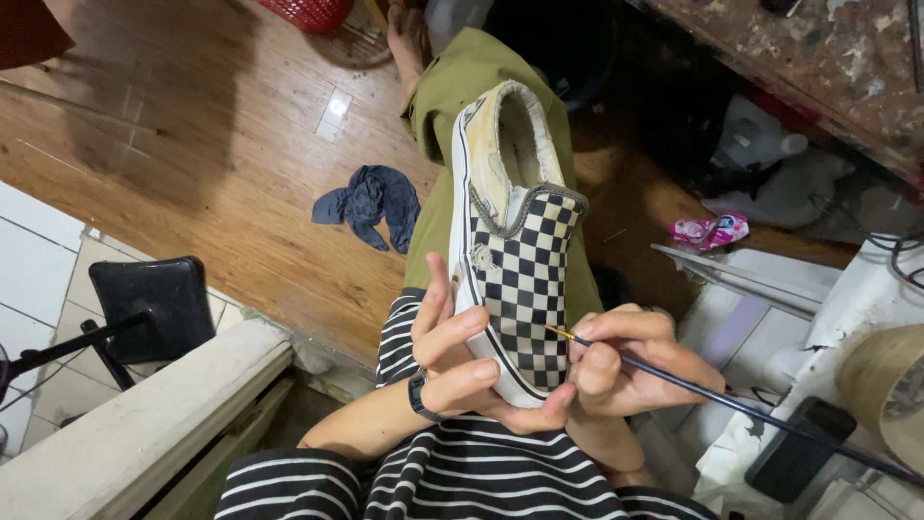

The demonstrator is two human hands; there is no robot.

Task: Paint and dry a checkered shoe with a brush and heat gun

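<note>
Warm, fairly dim indoor light falls from above and behind me, brightest on the wooden floor (pixel 192 144), where a broad soft shadow spreads across the upper left planks. The checkered shoe (pixel 515 250) in my left hand (pixel 462 361) is evenly lit and sharp, with no glare. The space under the workbench (pixel 828 58) sinks into deep shadow. Lines bow slightly toward the frame's edges, and the corners look softer.

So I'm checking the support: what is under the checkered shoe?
The left hand cups the checkered slip-on shoe's toe; an olive trouser leg lies below. The sole is hidden.
</note>
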